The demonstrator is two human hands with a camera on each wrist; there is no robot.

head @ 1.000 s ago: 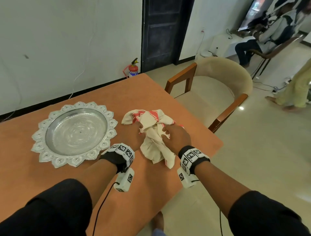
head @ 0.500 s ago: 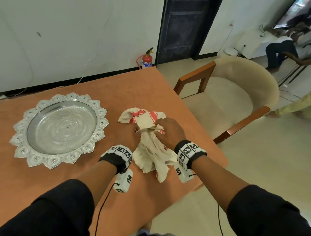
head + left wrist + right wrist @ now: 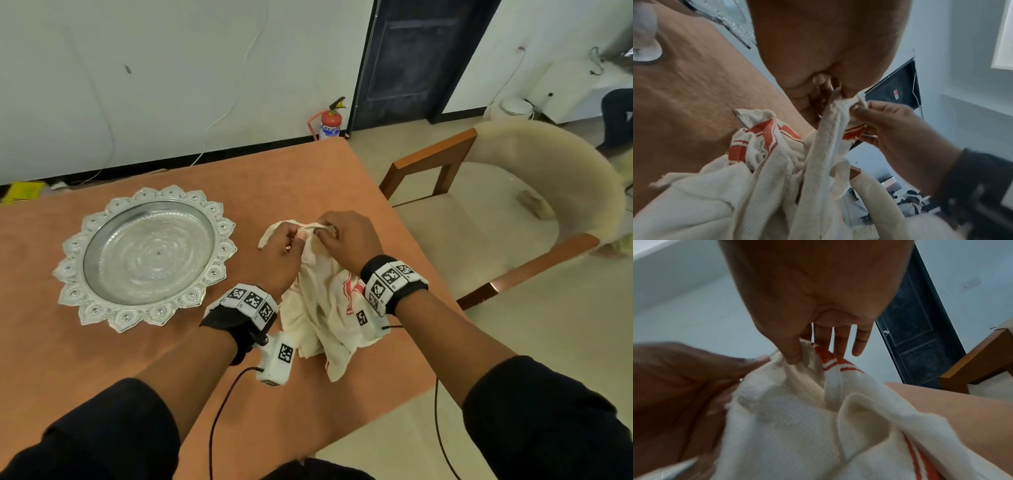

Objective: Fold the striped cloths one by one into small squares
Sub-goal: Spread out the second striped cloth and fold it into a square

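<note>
Head view: both hands (image 3: 310, 246) pinch cloth (image 3: 322, 308) (crumpled).

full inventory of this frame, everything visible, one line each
striped cloth: 1 bundle, cream with red stripes, crumpled on the table's right side, top edge lifted.
tray: 1, silver, scalloped rim, table's left side.
table: 1, orange-brown.
chair: 1, beige with wooden arms, right of the table.
fire extinguisher: 1, red, on the floor by the wall.
door: 1, dark, behind.
left hand: pinches the cloth's top edge.
right hand: pinches the same edge beside it.
</note>
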